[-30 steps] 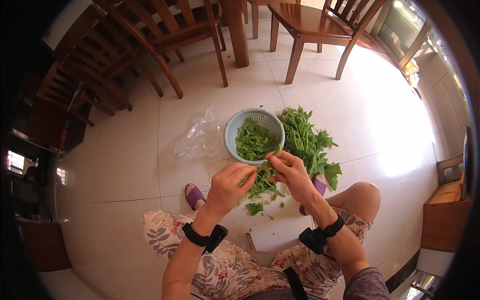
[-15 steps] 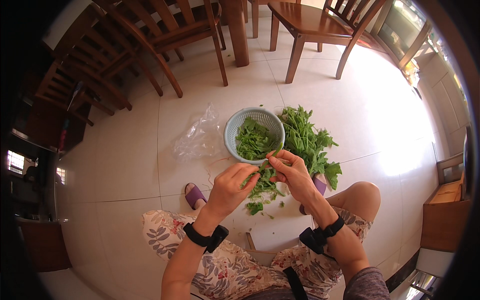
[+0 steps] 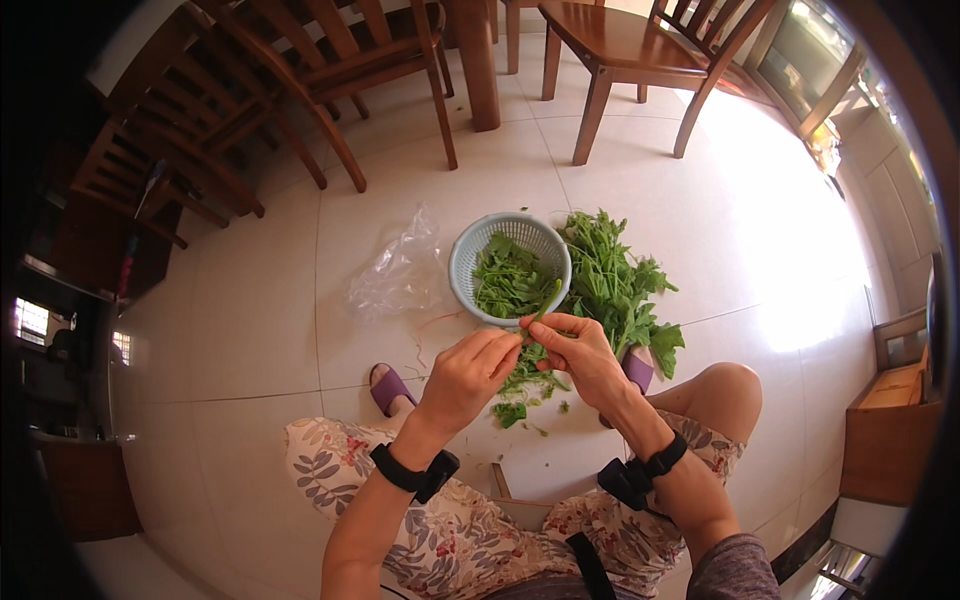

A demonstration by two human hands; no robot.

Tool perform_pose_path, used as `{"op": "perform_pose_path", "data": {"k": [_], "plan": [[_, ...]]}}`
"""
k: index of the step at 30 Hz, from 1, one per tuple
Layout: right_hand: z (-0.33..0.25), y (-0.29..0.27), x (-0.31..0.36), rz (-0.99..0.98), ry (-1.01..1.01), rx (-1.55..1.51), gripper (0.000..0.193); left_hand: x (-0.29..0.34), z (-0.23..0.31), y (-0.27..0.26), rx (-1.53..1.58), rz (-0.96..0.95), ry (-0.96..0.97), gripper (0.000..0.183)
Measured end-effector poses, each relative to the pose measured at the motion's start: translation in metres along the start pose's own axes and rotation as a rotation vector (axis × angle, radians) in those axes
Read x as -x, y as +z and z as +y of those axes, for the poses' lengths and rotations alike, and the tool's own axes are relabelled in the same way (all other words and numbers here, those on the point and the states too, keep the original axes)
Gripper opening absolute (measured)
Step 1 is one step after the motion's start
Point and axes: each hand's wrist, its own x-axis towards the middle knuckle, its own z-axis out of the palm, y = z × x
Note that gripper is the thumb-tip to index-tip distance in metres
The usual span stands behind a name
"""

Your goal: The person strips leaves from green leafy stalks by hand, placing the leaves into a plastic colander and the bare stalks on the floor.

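Observation:
My right hand pinches a green leafy-vegetable stem between thumb and fingers, its tip slanting up over the rim of the basket. Fingertips of my left hand are closed at the lower end of the same stem, close against the right fingertips. Just beyond both hands is a round grey-blue plastic basket with picked greens in it. A heap of long leafy greens lies against the basket's right side. Below my hands, trimmed scraps lie on the floor, partly hidden by the hands.
A crumpled clear plastic bag lies left of the basket on the tiled floor. Wooden chairs and a table leg stand at the far side. My feet in purple slippers flank the scraps.
My hands have drawn together, left fingertips meeting the right ones at the stem. The stem now stands more upright. The basket and the heap of greens stay put.

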Motion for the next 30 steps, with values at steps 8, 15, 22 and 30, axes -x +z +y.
{"op": "perform_pose_path", "data": {"k": [8, 15, 22, 30], "plan": [[0.006, -0.001, -0.002, 0.020, 0.028, 0.014, 0.026, 0.002, 0.000, 0.006, -0.049, 0.022, 0.009, 0.021], [0.009, 0.000, -0.001, 0.004, 0.030, 0.019, 0.025, 0.004, -0.002, 0.010, -0.043, 0.001, 0.002, 0.020], [0.009, 0.000, 0.000, -0.104, 0.053, 0.036, 0.024, -0.003, -0.003, 0.006, 0.125, 0.068, -0.166, 0.015], [0.002, 0.007, 0.004, -0.213, 0.179, 0.076, 0.023, -0.012, -0.022, -0.009, 0.391, 0.265, -0.567, 0.009]]}}
